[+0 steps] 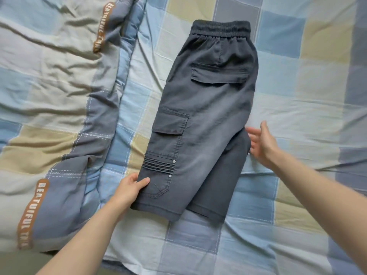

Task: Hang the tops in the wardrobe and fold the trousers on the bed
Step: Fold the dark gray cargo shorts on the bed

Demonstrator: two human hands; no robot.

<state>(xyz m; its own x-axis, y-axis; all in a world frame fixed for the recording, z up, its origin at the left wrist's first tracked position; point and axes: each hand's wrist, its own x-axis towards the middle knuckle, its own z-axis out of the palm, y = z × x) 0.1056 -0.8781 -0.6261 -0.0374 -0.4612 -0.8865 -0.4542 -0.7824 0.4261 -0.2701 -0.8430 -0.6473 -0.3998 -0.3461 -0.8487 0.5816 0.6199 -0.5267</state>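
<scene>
Dark grey cargo trousers [206, 120] lie on the bed, folded lengthwise with one leg over the other, elastic waistband at the far end. The lower leg sticks out to the right near the hems. My left hand [132, 188] pinches the left edge of the top leg near the hem, thumb on top of the cloth. My right hand [262, 144] hovers with fingers spread just beside the right edge of the trousers at the crotch fold, holding nothing.
The bed sheet [297, 100] is a blue, beige and grey check. A rumpled quilt [51, 100] with brown lettered bands lies bunched along the left side, close to the trousers' left edge.
</scene>
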